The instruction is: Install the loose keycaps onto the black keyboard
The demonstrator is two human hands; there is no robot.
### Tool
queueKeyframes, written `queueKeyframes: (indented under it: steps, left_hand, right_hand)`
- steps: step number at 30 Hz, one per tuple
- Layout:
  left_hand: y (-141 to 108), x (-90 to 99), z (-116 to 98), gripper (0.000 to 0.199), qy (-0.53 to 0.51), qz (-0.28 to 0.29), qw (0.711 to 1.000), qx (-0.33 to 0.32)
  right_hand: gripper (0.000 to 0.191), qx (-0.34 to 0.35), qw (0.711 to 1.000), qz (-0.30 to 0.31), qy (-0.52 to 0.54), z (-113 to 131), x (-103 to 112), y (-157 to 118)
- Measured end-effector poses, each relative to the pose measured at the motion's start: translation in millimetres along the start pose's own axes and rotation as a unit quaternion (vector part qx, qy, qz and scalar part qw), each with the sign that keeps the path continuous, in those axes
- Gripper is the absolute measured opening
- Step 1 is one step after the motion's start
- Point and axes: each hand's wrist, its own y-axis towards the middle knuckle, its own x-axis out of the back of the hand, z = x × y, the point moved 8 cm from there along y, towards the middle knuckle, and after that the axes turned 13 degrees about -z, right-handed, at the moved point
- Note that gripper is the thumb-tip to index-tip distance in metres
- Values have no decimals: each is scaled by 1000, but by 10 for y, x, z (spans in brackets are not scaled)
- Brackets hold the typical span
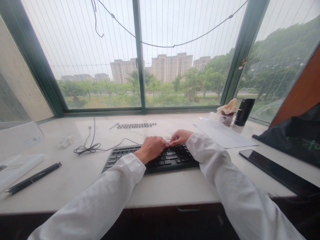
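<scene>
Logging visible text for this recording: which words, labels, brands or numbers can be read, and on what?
Nothing reads surely.
Black fabric: green lettering, perhaps "ctu", blurred.
White box: label too small.
Paper sheet: print too blurred.
Keyboard: any key markings too small.

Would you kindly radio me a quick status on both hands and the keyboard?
Left hand and right hand close together over keyboard, any grip unclear. Keyboard flat on table. Phone off right, apart from keyboard.
</scene>
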Motion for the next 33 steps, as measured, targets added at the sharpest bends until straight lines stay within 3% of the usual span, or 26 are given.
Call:
queueKeyframes:
  steps: [23,33]
  left_hand:
    - [-7,-5,81,28,-100,-5,995,5]
    - [10,-12,75,25,-96,-18,995,-13]
  right_hand:
    - [47,21,1000,0,13,45,-7,-17]
    - [46,23,1000,7,16,9,-41,-1]
